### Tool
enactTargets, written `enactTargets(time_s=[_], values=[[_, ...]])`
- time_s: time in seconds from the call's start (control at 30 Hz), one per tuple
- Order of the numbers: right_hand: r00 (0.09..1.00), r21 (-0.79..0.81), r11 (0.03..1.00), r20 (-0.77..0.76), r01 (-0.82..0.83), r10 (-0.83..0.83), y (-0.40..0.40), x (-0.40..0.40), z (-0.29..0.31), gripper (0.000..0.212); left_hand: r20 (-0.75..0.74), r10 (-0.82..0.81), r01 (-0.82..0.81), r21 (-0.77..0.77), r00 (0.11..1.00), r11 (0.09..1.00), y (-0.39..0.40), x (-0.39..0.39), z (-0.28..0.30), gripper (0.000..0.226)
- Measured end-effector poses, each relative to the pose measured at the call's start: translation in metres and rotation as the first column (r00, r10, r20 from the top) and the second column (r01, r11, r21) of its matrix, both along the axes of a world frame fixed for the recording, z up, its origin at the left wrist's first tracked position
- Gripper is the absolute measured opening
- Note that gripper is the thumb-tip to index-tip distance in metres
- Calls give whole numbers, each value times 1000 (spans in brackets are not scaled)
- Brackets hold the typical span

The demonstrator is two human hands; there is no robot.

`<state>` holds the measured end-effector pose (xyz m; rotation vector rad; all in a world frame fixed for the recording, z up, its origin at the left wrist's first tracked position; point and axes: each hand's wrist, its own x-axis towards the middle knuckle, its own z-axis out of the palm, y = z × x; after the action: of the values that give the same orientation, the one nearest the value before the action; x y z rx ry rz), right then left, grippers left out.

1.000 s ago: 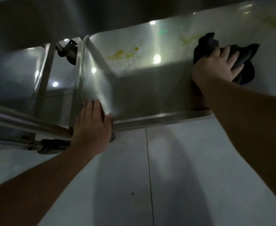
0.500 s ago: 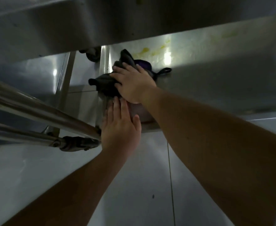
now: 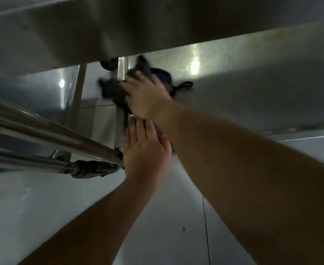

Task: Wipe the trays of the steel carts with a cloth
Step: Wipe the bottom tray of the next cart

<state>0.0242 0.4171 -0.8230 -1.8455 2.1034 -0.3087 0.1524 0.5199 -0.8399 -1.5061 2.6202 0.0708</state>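
Note:
A dark cloth (image 3: 113, 88) lies bunched at the left end of the cart's lower steel tray (image 3: 253, 88). My right hand (image 3: 147, 98) presses on the cloth with its fingers spread over it, and the cloth spills past the tray's left rim. My left hand (image 3: 144, 150) rests flat on the tray's near left corner, fingers straight, just below the right wrist. Faint yellowish smears show on the far part of the tray. An upper steel tray (image 3: 119, 25) overhangs the top of the view and hides the back of the lower one.
Steel handle tubes (image 3: 42, 131) of the cart run in from the left to a bracket (image 3: 92, 169) beside my left hand. A caster wheel (image 3: 109, 64) shows under the upper tray. Pale floor tiles (image 3: 157, 226) lie below.
My right hand swept the cloth from the right side of the lower tray to its left end, then nudged it slightly further over the left rim. My left hand stayed on the corner.

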Motion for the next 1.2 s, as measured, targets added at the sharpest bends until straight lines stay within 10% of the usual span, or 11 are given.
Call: enactTargets(time_s=[0.17,0.47,0.73,0.97,1.2], values=[[987,2,987,20,-162,162,15,-13,-6,54,-60,21,-22,-21,998,1000,1,2,-1,72],[949,14,959,-152,283,-278,153,-233,-7,52,-95,17,-18,-10,995,1000,0,1,0,76],[482,122,470,-95,874,-871,272,-269,-3,58,-106,34,-34,3,994,999,-2,-1,-3,69],[941,8,947,-117,320,-317,242,-119,-10,59,-166,39,-40,-3,985,999,-2,-1,-3,71],[965,-119,992,-253,39,-68,268,-135,-17,54,-142,69,-62,50,987,997,-5,-2,0,69]])
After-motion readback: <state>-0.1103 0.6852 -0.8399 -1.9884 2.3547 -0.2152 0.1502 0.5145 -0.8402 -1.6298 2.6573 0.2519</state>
